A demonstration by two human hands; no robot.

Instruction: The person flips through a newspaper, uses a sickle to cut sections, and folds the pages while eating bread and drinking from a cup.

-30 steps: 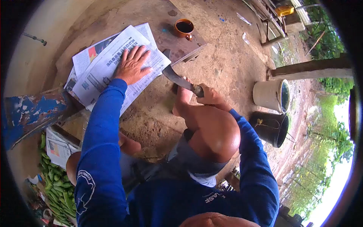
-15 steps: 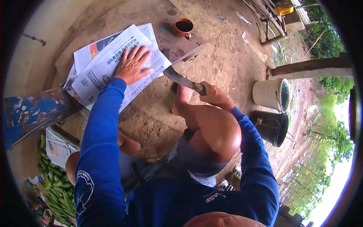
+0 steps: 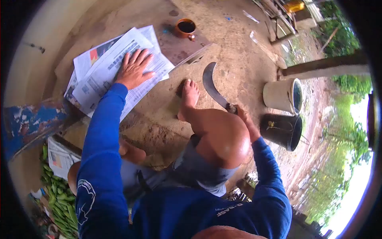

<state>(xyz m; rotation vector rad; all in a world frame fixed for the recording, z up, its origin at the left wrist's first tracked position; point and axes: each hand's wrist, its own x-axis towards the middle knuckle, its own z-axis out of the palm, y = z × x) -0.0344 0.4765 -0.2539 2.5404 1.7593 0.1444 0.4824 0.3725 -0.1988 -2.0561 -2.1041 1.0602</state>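
Several newspaper sheets (image 3: 93,81) lie stacked on a low wooden table (image 3: 191,47). My left hand (image 3: 135,71) rests flat on the top sheet, its fingers spread. Away from the paper, beside my raised knee, my right hand (image 3: 246,121) is wrapped round the handle of a sickle (image 3: 213,85). The dark curved blade points up and away from me, above the floor and apart from the sheets. Part of the handle is hidden in my grip.
An orange cup (image 3: 186,28) of dark liquid stands on the table. A white bucket (image 3: 274,96) and a black bucket (image 3: 274,127) are at the right. Green pods (image 3: 61,199) lie piled at lower left near folded newspaper (image 3: 61,159). My bare foot (image 3: 190,93) is by the table.
My right hand has moved right with the sickle, and the blade has left the edge of the newspaper sheets. My left hand stays flat on the paper.
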